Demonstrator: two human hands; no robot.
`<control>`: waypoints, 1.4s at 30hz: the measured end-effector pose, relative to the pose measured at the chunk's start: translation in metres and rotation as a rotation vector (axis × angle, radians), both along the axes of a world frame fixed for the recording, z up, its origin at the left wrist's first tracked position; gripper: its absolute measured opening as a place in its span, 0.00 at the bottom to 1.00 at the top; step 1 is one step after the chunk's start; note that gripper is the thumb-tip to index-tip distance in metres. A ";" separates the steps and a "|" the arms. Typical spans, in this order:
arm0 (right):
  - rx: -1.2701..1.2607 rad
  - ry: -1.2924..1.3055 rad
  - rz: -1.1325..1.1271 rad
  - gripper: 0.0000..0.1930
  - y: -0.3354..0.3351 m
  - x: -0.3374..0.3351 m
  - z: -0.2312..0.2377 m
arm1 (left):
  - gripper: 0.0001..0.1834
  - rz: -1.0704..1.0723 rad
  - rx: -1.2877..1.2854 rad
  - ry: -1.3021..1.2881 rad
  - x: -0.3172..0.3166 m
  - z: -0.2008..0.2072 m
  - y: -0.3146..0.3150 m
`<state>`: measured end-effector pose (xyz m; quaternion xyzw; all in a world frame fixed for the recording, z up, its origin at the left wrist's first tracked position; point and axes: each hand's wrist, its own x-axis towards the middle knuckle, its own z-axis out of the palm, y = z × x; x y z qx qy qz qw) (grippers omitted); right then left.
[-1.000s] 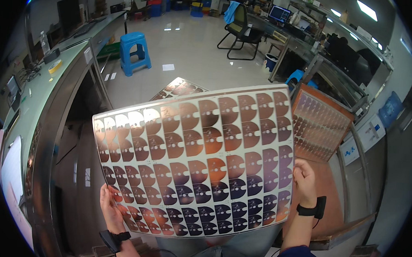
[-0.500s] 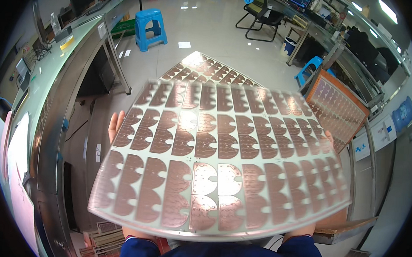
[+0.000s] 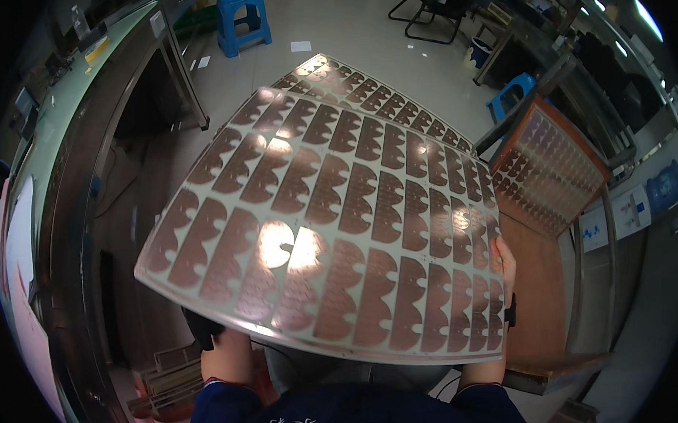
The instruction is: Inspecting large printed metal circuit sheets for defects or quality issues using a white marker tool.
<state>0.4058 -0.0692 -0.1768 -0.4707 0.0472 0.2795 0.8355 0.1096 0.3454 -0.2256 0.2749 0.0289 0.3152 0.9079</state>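
Observation:
A large pale circuit-board panel (image 3: 337, 181), covered in rows of scalloped copper shapes, is held up tilted in front of me. My right hand (image 3: 505, 262) grips its right edge, fingers bent over the top face and a black band at the wrist. The left forearm (image 3: 228, 356) reaches under the panel's near left side, with something black at the wrist. My left hand itself is hidden behind the panel. A second panel (image 3: 387, 97) of the same pattern shows beyond the far edge, partly covered; whether the two touch I cannot tell.
An orange-framed patterned sheet (image 3: 594, 177) leans on a brown board (image 3: 536, 288) to the right. A long glass-topped bench (image 3: 95, 87) runs along the left. Blue stools (image 3: 243, 22) stand beyond. Wooden racks (image 3: 177, 371) lie low at the near left.
The held panel has turned and shifted left, its right edge swinging inward. My right hand now shows plainly at that edge; the left fingers, seen earlier at the left edge, are hidden.

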 end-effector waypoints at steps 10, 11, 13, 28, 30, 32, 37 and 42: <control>0.248 -0.114 0.042 0.10 0.104 -0.108 -0.004 | 0.26 -0.018 0.000 0.358 0.036 0.032 -0.139; 0.180 -0.040 0.038 0.12 0.105 -0.118 -0.002 | 0.26 -0.012 -0.010 0.369 0.033 0.024 -0.134; 0.272 -0.040 0.137 0.13 0.065 -0.099 -0.037 | 0.27 -0.069 -0.070 0.423 0.021 0.011 -0.115; -0.058 -0.033 -0.192 0.25 0.029 -0.067 -0.012 | 0.11 -0.011 -0.049 0.638 -0.024 -0.001 -0.069; -0.034 -0.081 -0.114 0.26 0.027 -0.063 -0.015 | 0.09 0.004 -0.025 0.685 -0.022 0.002 -0.070; -0.052 -0.091 -0.150 0.25 0.030 -0.065 -0.011 | 0.10 0.011 -0.022 0.764 -0.027 -0.002 -0.067; -0.193 -0.230 -0.149 0.22 0.031 -0.072 0.003 | 0.16 0.004 0.004 0.848 -0.027 -0.003 -0.067; -0.173 -0.261 -0.121 0.20 0.027 -0.075 0.007 | 0.16 -0.024 0.043 0.842 -0.028 -0.006 -0.068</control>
